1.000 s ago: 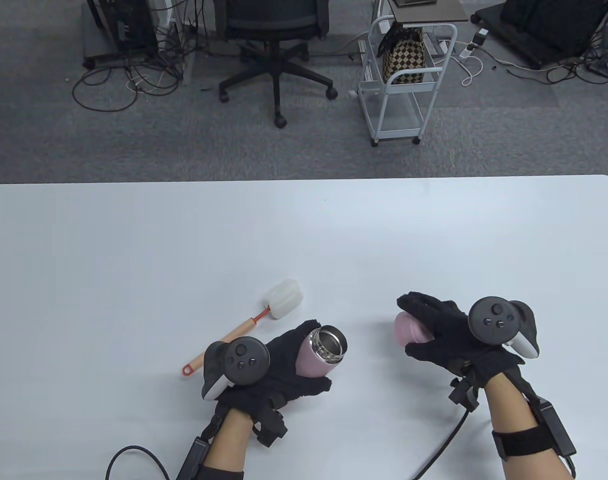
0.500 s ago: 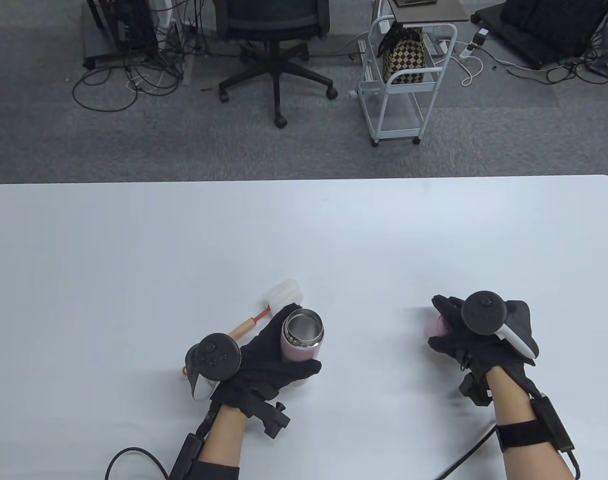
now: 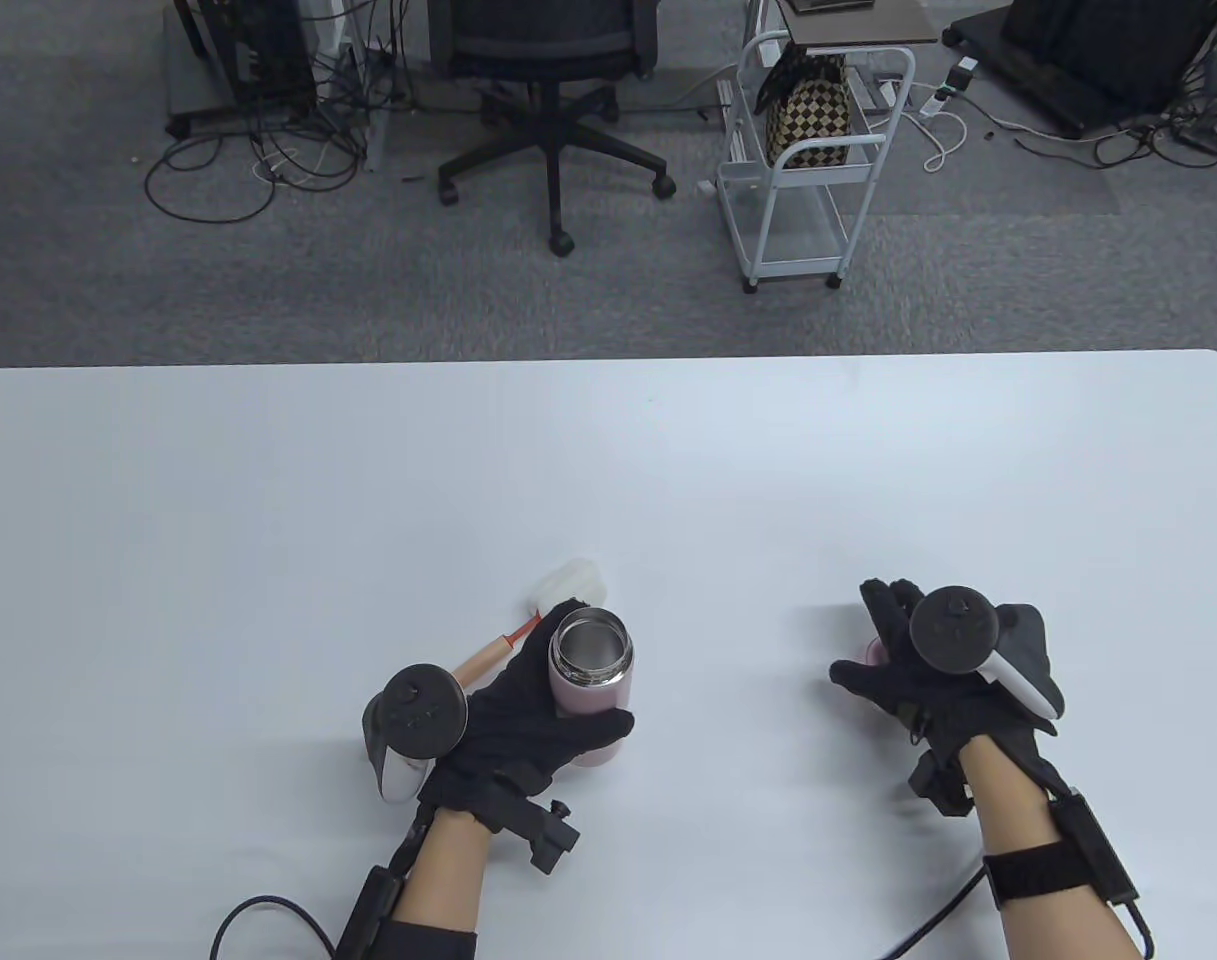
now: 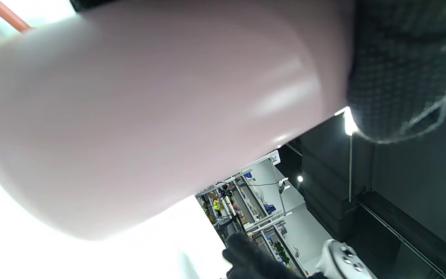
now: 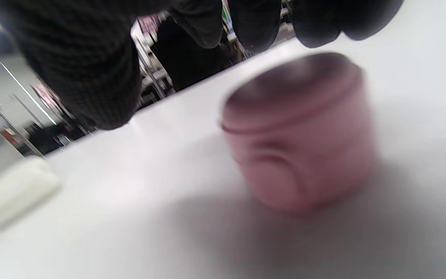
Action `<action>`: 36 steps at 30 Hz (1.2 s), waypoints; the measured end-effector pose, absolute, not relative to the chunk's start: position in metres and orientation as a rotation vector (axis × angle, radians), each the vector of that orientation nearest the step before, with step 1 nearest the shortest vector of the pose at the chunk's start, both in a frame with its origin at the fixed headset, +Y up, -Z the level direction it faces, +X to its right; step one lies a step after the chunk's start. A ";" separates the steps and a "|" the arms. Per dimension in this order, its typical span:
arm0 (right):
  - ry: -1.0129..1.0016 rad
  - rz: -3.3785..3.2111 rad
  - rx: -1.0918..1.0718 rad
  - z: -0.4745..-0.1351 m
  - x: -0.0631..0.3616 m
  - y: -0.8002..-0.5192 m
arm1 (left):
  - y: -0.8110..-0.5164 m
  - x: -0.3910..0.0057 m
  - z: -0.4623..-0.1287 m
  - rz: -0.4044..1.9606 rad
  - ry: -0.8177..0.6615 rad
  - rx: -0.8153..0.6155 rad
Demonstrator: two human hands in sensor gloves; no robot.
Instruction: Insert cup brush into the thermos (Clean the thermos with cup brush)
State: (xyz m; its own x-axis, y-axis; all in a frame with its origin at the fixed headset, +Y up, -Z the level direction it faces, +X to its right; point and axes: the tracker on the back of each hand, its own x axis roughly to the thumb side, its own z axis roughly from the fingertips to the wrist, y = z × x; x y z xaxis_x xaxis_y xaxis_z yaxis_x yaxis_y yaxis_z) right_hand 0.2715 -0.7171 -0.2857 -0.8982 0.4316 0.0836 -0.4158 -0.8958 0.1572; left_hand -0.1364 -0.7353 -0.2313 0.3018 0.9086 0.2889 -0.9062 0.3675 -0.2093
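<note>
The thermos (image 3: 590,672) stands upright on the bench (image 3: 608,470) with its steel mouth open to the camera, wrapped by the left hand (image 3: 528,720) — fingers behind its pink body, thumb across the front. In the left wrist view the pink wall (image 4: 149,116) fills most of the picture, a gloved fingertip (image 4: 401,69) pressed against it. The cup brush (image 3: 528,620) lies flat on the bench just beyond the left hand, its white sponge head pointing away and its handle running back under the hand and tracker. The right hand (image 3: 928,670) sits well off to the thermos's right, its fingers loosely spread over the pink lid (image 5: 296,135). That lid rests on the bench beneath the fingertips (image 5: 316,19) — apart from them, so the right hand grips nothing.
</note>
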 end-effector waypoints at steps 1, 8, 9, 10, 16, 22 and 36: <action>0.137 2.653 0.182 -0.283 0.269 -0.713 | -0.736 -0.136 -0.231 1.206 -0.387 -0.010; 0.050 2.288 0.378 -0.267 0.233 -0.700 | -0.740 -0.125 -0.231 1.315 -0.389 -0.053; 0.060 2.253 0.396 -0.265 0.229 -0.701 | -0.740 -0.123 -0.231 1.327 -0.389 -0.060; 0.067 2.198 0.420 -0.263 0.224 -0.703 | -0.741 -0.121 -0.231 1.341 -0.387 -0.068; 0.185 1.977 0.502 -0.253 0.197 -0.712 | -0.742 -0.111 -0.229 1.383 -0.397 -0.102; 0.287 1.819 0.555 -0.246 0.177 -0.723 | -0.744 -0.100 -0.227 1.481 -0.409 -0.162; 0.325 1.792 0.623 -0.231 0.150 -0.730 | -0.742 -0.076 -0.220 1.587 -0.554 -0.289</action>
